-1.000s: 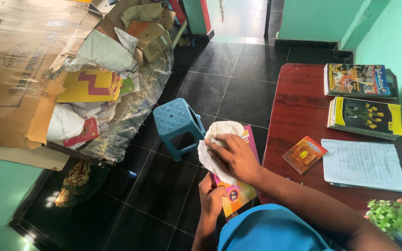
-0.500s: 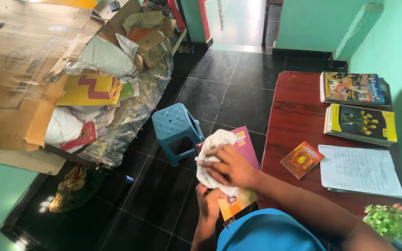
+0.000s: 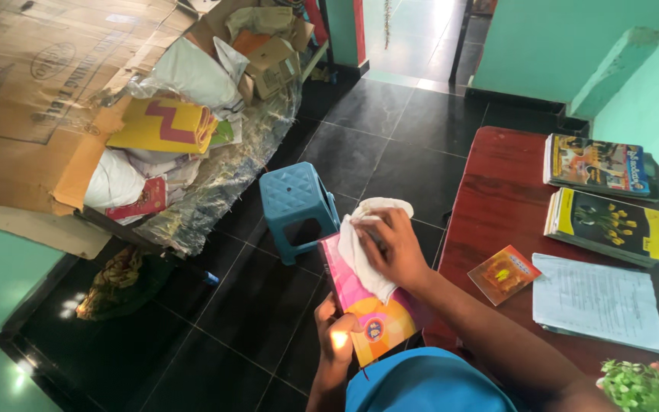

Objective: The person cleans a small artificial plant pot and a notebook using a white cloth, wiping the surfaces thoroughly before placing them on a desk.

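Nearest, the left hand [image 3: 337, 336] gripped the lower corner of a pink and orange booklet [image 3: 368, 313], thumb over its cover. The booklet tilted in the air above the dark tile floor [image 3: 253, 305], just left of the red table [image 3: 497, 206] edge. The right hand [image 3: 394, 248] lay curled on a white cloth [image 3: 360, 252], pressing it against the cover. Beyond stood a blue stool [image 3: 295, 202], with open floor farther off and piled cardboard [image 3: 32, 91] at far left.

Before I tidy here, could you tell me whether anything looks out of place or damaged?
Yes: a torn, flattened cardboard box leans over a heap of bags and boxes on the left, some spilling toward the blue stool. The books on the red table lie neatly.
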